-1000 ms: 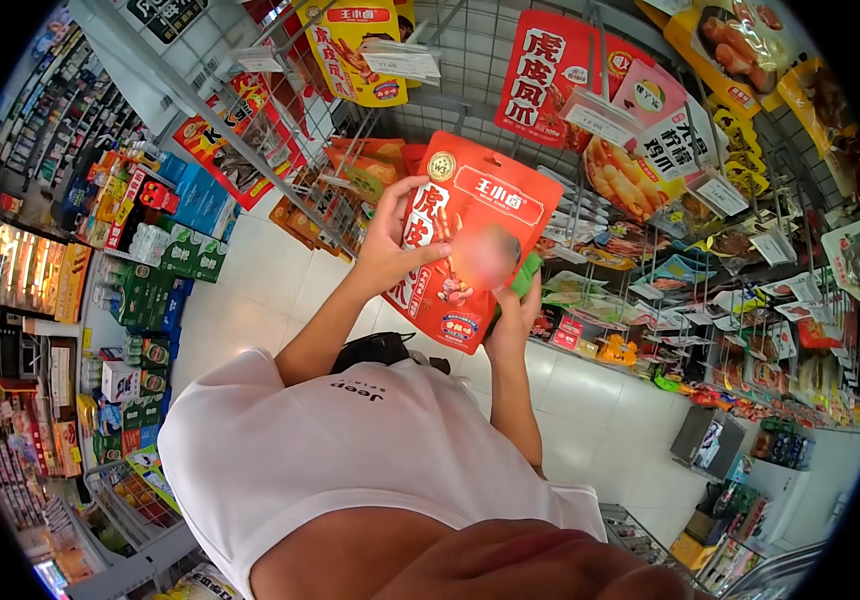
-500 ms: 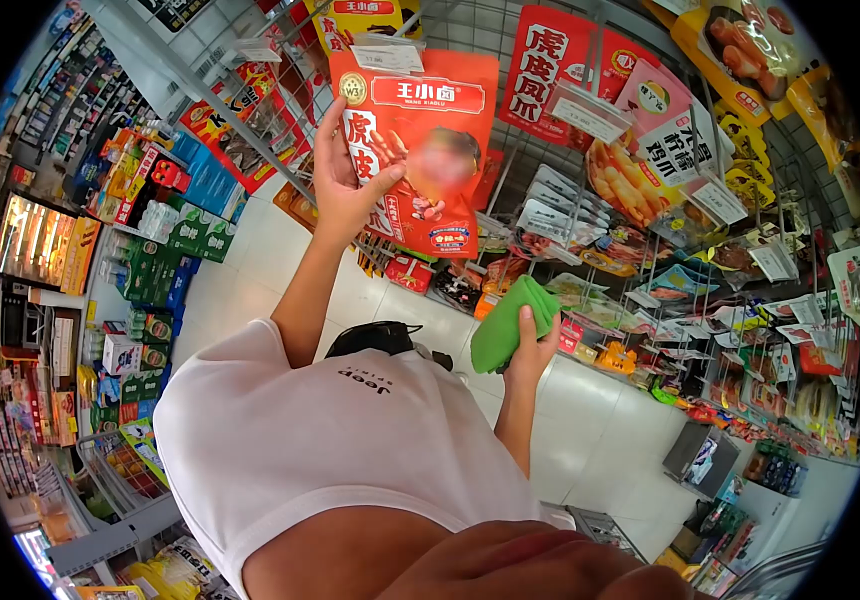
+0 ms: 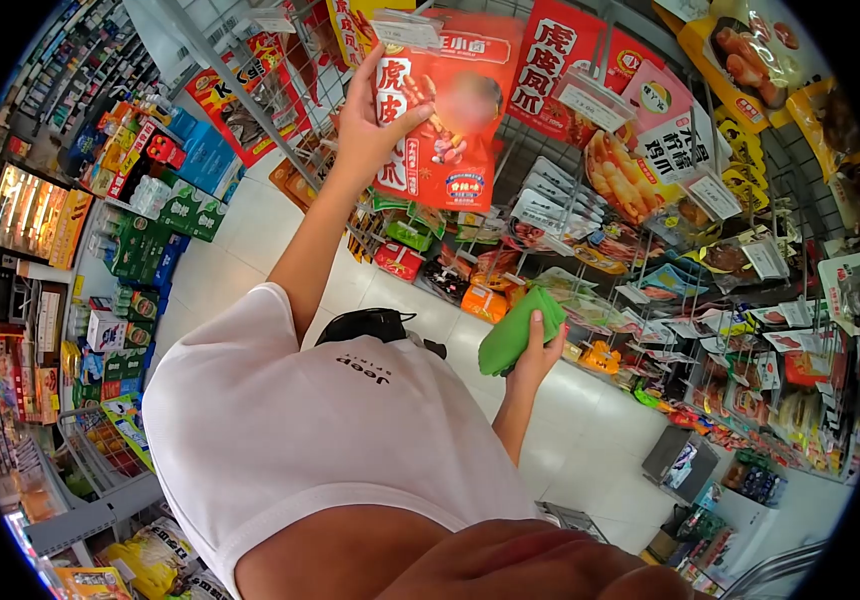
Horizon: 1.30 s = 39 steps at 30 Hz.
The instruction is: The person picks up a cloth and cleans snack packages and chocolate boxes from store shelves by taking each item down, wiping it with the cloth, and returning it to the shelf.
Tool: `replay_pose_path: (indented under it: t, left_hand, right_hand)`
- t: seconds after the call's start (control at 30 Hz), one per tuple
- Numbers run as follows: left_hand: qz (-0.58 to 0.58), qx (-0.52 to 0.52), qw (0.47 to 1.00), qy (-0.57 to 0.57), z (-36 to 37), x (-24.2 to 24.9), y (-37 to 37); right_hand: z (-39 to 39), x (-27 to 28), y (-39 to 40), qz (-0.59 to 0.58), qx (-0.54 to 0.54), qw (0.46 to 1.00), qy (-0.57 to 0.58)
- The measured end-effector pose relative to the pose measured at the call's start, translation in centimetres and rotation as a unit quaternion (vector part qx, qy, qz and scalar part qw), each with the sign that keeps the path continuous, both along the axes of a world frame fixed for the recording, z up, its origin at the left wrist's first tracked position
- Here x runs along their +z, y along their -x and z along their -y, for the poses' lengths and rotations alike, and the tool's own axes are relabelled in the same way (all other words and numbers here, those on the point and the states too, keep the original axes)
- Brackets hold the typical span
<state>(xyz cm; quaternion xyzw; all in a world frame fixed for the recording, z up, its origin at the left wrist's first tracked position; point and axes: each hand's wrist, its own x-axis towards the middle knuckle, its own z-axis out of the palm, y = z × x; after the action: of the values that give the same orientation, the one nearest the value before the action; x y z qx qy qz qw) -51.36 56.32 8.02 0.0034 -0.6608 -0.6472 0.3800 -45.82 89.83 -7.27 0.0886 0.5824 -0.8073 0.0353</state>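
The left hand [image 3: 360,140] is raised toward the rack and has hold of a red packet [image 3: 460,120] by its left side. Its fingers are partly closed, the thumb [image 3: 410,121] lying across the printed front and the other fingers at the edge and behind. The red packet hangs upright, slightly tilted, with a price tag [image 3: 405,32] overlapping its top. Just to its right are a second red packet [image 3: 545,62] and, farther along, a pink packet [image 3: 675,135], both on the wire rack [image 3: 605,22].

The right hand [image 3: 527,368] is lower and nearer the body, well apart from the left. Its fingers are curled around a green bundle [image 3: 515,335], which looks soft and folded; the thumb presses its near face. How tightly they close behind it cannot be told. An orange packet [image 3: 485,302] lies beyond the green bundle, and the tiled floor [image 3: 590,430] shows below the right fingers. A black bag [image 3: 365,325] sits at the front of the white shirt [image 3: 320,420], between the two forearms.
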Motion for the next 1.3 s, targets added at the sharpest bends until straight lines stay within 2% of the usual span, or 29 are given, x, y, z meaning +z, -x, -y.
replay_pose_path:
  t: [0.03,0.13,0.2,0.23,0.33,0.47,0.53,0.67,0.7,0.8,0.93,0.97,1.03,1.07,1.2,1.3]
  left_hand:
    - [0.002,0.019,1.0,0.006,0.4,-0.2,1.0]
    - [-0.01,0.067,0.988,0.137,4.0,-2.2,6.0]
    - [-0.066,0.132,0.967,0.209,4.5,-2.8,8.8]
    - [-0.053,0.135,0.971,0.192,5.3,-4.0,10.6]
    - [-0.07,0.206,0.933,0.286,7.0,-5.5,13.3]
    - [-0.095,0.224,0.914,0.325,8.1,-6.4,15.0]
    - [-0.064,0.228,0.916,0.324,7.9,-6.6,14.7]
    - [-0.09,0.237,0.913,0.321,6.3,-4.9,11.6]
    - [0.075,0.168,0.949,0.257,6.5,-5.2,11.4]
    - [-0.014,0.256,0.919,0.299,5.8,-7.3,9.7]
    - [-0.022,0.198,0.922,0.333,5.9,-9.7,3.7]
    - [0.01,0.12,0.947,0.296,6.0,-10.4,1.9]
    - [0.065,0.001,0.99,0.126,6.0,-11.1,-0.8]
    - [0.092,-0.06,0.993,0.039,6.0,-11.3,-2.0]
    - [0.088,-0.111,0.98,-0.137,7.5,-8.8,-6.0]
    - [0.041,-0.154,0.942,-0.296,9.3,-8.0,-7.6]
  right_hand:
    - [-0.2,-0.1,0.0,0.002,-0.005,1.0,-0.003]
    - [-0.9,0.0,-0.1,-0.005,0.001,1.0,-0.006]
    - [-0.9,0.6,-0.3,-0.001,0.0,1.0,-0.007]
    - [-0.8,0.8,-0.5,0.002,-0.001,1.0,-0.007]
    - [-0.5,1.4,-1.0,0.007,0.007,1.0,-0.004]
    - [-0.3,1.1,-1.9,-0.017,0.03,0.999,-0.018]
    - [0.3,1.2,-2.5,-0.026,0.036,0.999,-0.031]
    - [1.3,1.5,-3.6,-0.037,0.042,0.997,-0.051]
    - [1.7,1.6,-3.9,-0.036,0.042,0.997,-0.052]
    - [2.7,0.9,-4.2,-0.029,0.044,0.997,-0.047]
    - [4.9,1.0,-4.9,-0.015,0.042,0.998,-0.051]
    - [5.5,0.8,-5.1,-0.012,0.043,0.998,-0.051]
    - [6.3,0.7,-5.2,-0.01,0.049,0.997,-0.055]
    - [6.8,0.8,-5.3,-0.012,0.056,0.997,-0.059]
    - [8.9,1.4,-5.6,-0.019,0.073,0.996,-0.055]
    - [10.1,1.7,-6.0,-0.015,0.075,0.995,-0.059]
